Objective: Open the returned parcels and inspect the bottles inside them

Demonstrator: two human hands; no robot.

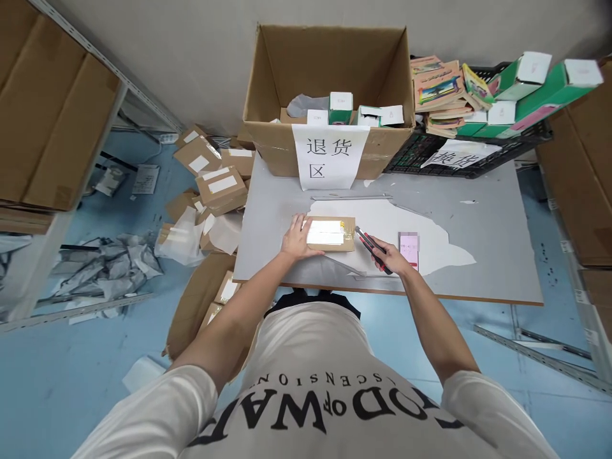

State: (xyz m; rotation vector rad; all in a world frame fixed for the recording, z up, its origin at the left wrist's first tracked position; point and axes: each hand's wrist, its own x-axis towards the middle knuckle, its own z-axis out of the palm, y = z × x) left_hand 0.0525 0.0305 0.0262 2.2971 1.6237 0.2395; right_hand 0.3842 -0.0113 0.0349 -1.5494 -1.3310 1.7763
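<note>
A small brown cardboard box (331, 234) with a white label lies flat on the grey table (268, 191). My left hand (298, 239) grips its left end, thumb along the near side and fingers over the far side. In my right hand (389, 256) is a black and red utility knife (373, 249), its tip close to the box's right end. Whether the tip touches the cardboard, I cannot tell. Beneath the box spreads a torn white sheet (430, 239). A phone with a pink screen (408, 250) lies just right of my right hand.
A large open carton (272, 150) holding green and white boxes stands at the table's back. Right of it, a black crate (406, 156) carries booklets and green boxes (554, 92). Small parcels (222, 185) pile up left of the table. Shelving with cartons (581, 185) flanks both sides.
</note>
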